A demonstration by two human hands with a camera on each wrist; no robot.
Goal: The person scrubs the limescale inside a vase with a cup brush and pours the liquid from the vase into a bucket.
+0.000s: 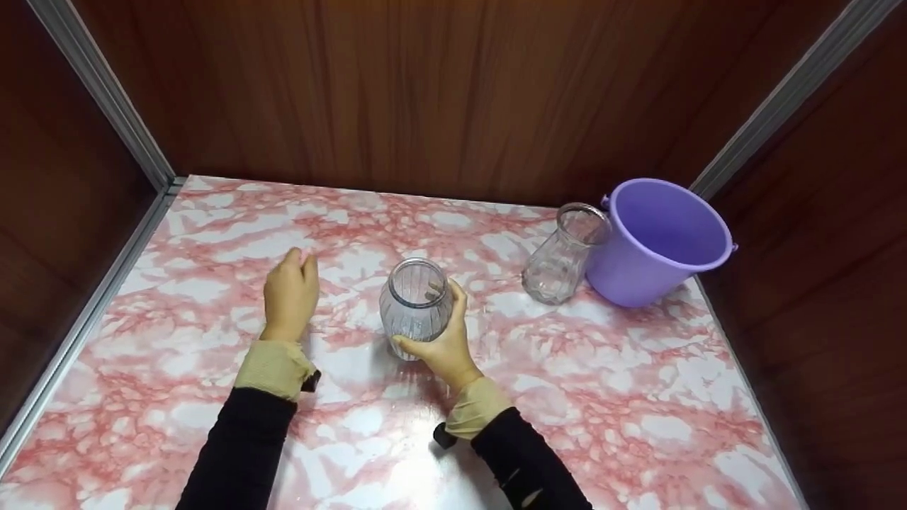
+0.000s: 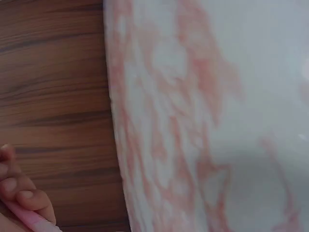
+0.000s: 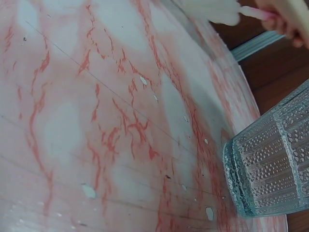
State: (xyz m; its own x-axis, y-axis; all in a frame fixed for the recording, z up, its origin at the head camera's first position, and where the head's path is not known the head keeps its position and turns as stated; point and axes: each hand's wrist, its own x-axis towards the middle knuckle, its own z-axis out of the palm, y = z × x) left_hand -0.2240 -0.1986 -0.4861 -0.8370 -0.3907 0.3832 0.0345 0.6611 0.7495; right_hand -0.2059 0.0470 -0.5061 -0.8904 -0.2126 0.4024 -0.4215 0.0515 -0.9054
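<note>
Near the counter's (image 1: 212, 234) middle, a ribbed glass jar (image 1: 415, 306) is grasped by the right hand (image 1: 443, 345). Loosely curled, the left hand (image 1: 290, 294) holds nothing. Firm, low, upright grip is advised, judging by slick glass.

- From my seat the near part of the table (image 1: 638, 425) lies bare on both sides of the arms; a hand can pass there.
- My right hand (image 1: 443, 340) grips the ribbed glass jar (image 1: 415, 304) mid-table; my left hand (image 1: 290, 294) rests just beside it, with only a narrow gap between them.
- A second glass vase (image 1: 563, 255) touches the purple bucket (image 1: 655, 241) in the far right corner, blocking that side.
- Wooden walls (image 1: 425, 92) close off the back and both sides.
- Between the jar and the vase I see an open lane.
</note>
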